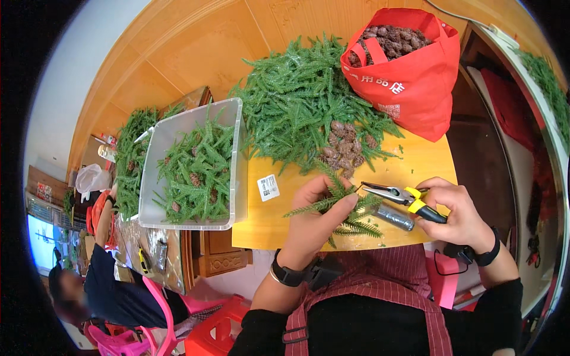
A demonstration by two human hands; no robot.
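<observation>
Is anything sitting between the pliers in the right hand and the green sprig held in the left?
Nothing visible does. The left hand holds the green sprig over the yellow table, and the pliers in the right hand point straight at it. The grey cylinder lies below them.

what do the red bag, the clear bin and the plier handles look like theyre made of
Red bag: likely non-woven fabric, matte, softly creased. Clear bin: translucent rigid plastic; the greenery shows through its walls. Plier handles: yellow and black, probably rubbery plastic grips.
</observation>
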